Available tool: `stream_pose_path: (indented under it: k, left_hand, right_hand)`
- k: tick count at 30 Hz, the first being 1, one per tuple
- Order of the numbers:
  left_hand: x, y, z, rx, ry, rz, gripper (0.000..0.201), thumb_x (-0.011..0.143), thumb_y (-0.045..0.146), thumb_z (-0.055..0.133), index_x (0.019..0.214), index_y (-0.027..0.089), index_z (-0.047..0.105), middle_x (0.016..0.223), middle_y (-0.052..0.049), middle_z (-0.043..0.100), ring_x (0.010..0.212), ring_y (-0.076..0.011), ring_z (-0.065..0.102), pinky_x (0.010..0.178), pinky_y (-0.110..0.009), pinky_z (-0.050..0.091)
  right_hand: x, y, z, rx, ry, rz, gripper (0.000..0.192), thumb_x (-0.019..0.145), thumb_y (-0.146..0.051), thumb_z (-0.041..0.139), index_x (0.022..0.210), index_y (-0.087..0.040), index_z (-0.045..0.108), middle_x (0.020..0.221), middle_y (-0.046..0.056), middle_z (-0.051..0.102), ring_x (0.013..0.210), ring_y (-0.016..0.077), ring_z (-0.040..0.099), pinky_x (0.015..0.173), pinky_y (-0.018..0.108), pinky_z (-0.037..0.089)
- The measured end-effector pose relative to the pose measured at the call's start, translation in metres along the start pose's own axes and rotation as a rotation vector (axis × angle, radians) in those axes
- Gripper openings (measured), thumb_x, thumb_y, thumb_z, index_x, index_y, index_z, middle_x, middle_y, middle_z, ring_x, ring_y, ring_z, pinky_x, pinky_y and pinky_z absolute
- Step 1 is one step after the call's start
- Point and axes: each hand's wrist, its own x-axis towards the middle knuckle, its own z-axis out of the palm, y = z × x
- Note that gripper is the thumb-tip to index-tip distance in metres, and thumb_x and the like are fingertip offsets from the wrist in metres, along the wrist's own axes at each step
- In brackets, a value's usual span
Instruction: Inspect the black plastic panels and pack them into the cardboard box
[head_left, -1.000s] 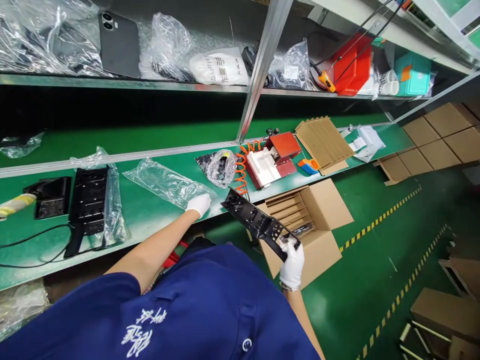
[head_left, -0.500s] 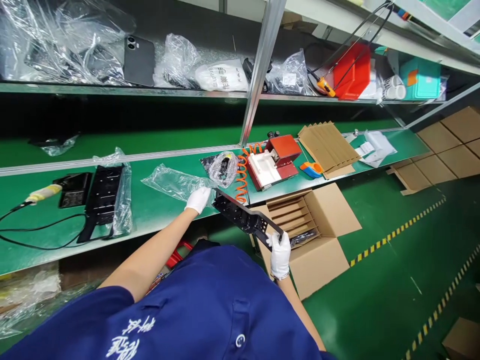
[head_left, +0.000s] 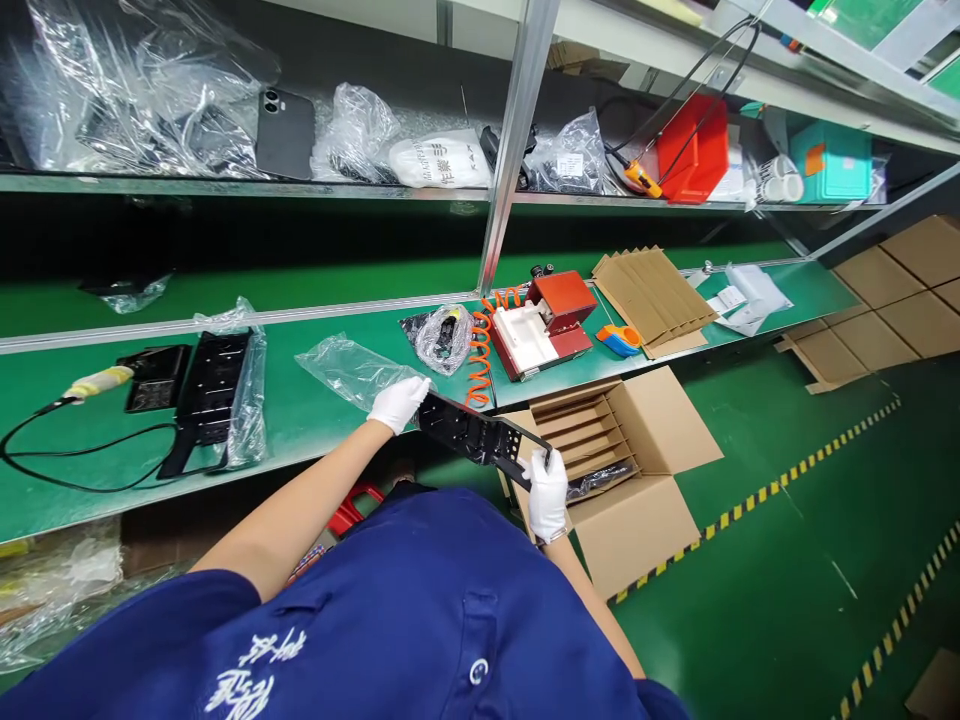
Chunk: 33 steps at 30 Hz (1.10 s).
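My left hand (head_left: 400,403), in a white glove, is closed on the mouth of a clear plastic bag (head_left: 346,368) lying on the bench. My right hand (head_left: 547,497), also gloved, grips the narrow, frame-like end of a long black plastic part (head_left: 463,427). The part's wide end meets the bag's mouth beside my left fingers; how far it reaches inside I cannot tell. Below and right of the part stands an open carton (head_left: 652,520) with cardboard dividers and a bagged black piece (head_left: 600,478) in it.
On the bench (head_left: 300,430) at left lie a similar black part (head_left: 215,388) and a corded tool (head_left: 97,383). A red sealing-like device (head_left: 559,310), orange coiled hose (head_left: 480,355), tape dispenser (head_left: 619,340) and cardboard dividers (head_left: 652,295) lie further right. A shelf (head_left: 315,185) runs above.
My right hand has brought the black part left and slightly up, so its wide end now sits at the bag's mouth. My left hand stays nearly in place on the bag.
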Motion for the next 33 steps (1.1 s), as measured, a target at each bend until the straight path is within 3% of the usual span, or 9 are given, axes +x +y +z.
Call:
stream_pose_path:
  k: [4,9,14,16,20,27,33]
  left_hand:
    - [-0.007,0.012,-0.004,0.088,-0.009,0.043,0.038,0.103,0.037,0.038,0.088,0.016,0.066,0.090,-0.013,0.070,0.091,-0.0244,0.067,0.078,-0.031,0.045]
    - [-0.015,0.038,-0.007,0.120,-0.002,0.147,0.041,0.104,0.037,0.036,0.089,0.016,0.068,0.090,-0.012,0.071,0.087,-0.0222,0.067,0.073,-0.030,0.042]
    - [-0.032,0.069,-0.006,0.104,0.018,0.259,0.046,0.103,0.040,0.038,0.077,0.017,0.067,0.078,-0.011,0.068,0.075,-0.0217,0.065,0.065,-0.031,0.038]
    - [-0.041,0.083,-0.004,0.085,0.033,0.303,0.046,0.103,0.042,0.040,0.073,0.017,0.066,0.072,-0.009,0.066,0.070,-0.0205,0.063,0.063,-0.031,0.035]
    - [-0.048,0.104,-0.005,0.040,0.089,0.362,0.047,0.103,0.043,0.040,0.072,0.018,0.064,0.069,-0.008,0.064,0.066,-0.0183,0.061,0.061,-0.030,0.033]
    - [-0.030,0.091,-0.035,-0.043,0.251,0.335,0.051,0.106,0.036,0.026,0.073,0.017,0.060,0.069,-0.008,0.062,0.065,-0.0168,0.058,0.062,-0.030,0.036]
    - [-0.054,0.097,-0.020,-0.099,0.196,0.502,0.044,0.099,0.042,0.045,0.065,0.019,0.060,0.061,-0.007,0.060,0.058,-0.0182,0.058,0.056,-0.032,0.036]
  right_hand:
    - [-0.001,0.006,0.010,0.033,0.037,0.068,0.033,0.082,-0.049,0.064,0.077,-0.023,0.045,0.059,-0.011,0.041,0.052,0.0084,0.043,0.077,0.034,0.060]
    - [-0.001,0.012,0.027,-0.081,-0.071,-0.018,0.031,0.082,-0.046,0.064,0.074,-0.024,0.044,0.063,-0.008,0.045,0.058,0.0106,0.048,0.066,0.027,0.054]
    - [0.008,0.010,0.049,0.156,-0.033,0.222,0.028,0.074,-0.046,0.061,0.082,-0.024,0.044,0.060,-0.010,0.040,0.056,0.0118,0.050,0.069,0.033,0.056]
    - [0.008,0.006,0.058,0.121,-0.069,0.160,0.030,0.072,-0.046,0.063,0.082,-0.023,0.046,0.065,-0.008,0.047,0.060,0.0129,0.054,0.070,0.033,0.055]
    - [0.005,-0.006,0.074,-0.077,-0.151,-0.104,0.030,0.072,-0.046,0.067,0.077,-0.023,0.050,0.073,-0.002,0.055,0.068,0.0145,0.054,0.070,0.031,0.051]
    - [0.000,-0.007,0.079,-0.266,-0.230,-0.177,0.025,0.077,-0.044,0.066,0.078,-0.023,0.053,0.066,-0.004,0.054,0.060,0.0140,0.048,0.066,0.031,0.048]
    - [0.015,-0.008,0.112,0.086,-0.172,-0.104,0.024,0.088,-0.045,0.059,0.081,-0.023,0.055,0.072,0.001,0.065,0.074,0.0170,0.066,0.072,0.033,0.060]
